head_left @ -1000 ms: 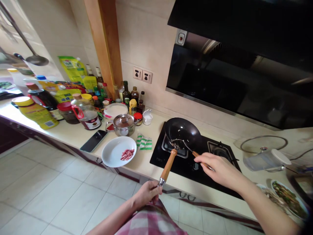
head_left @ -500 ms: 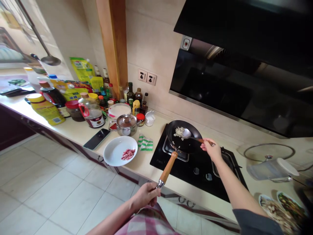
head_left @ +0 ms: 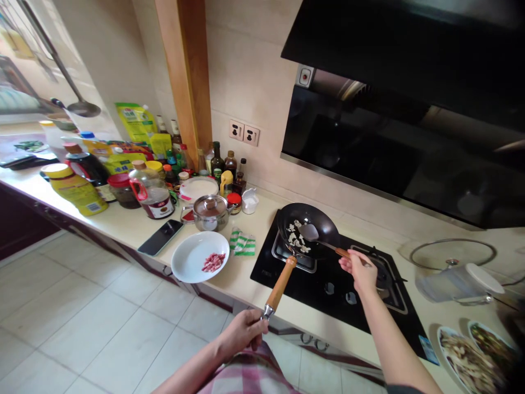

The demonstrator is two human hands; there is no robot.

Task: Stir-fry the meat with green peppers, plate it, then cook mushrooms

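A black wok [head_left: 324, 221] sits on the left burner of the gas stove [head_left: 315, 295], its wooden handle [head_left: 282, 282] pointing toward me. My left hand [head_left: 246, 329] is closed at the metal end of that handle. Small pale chopped pieces [head_left: 296, 236] lie spread over the wok's bottom. My right hand [head_left: 361, 269] grips the wooden handle of a spatula [head_left: 309, 232], whose metal blade rests among the pale pieces. To the left, a white plate [head_left: 186, 257] holds a small heap of chopped raw meat [head_left: 214, 262].
Beside the plate are a green-striped cloth [head_left: 243, 243], a phone [head_left: 161, 237] and a lidded steel pot [head_left: 211, 213]. Several seasoning bottles crowd behind. On the right stand a glass lid [head_left: 452, 262], a plastic pitcher [head_left: 455, 284] and a plate of sliced mushrooms [head_left: 467, 355]. A range hood [head_left: 377, 142] overhangs the stove.
The spatula blade has moved slightly left and down inside the wok, and the pale pieces have spread out from a clump. My right hand has shifted a little right and down.
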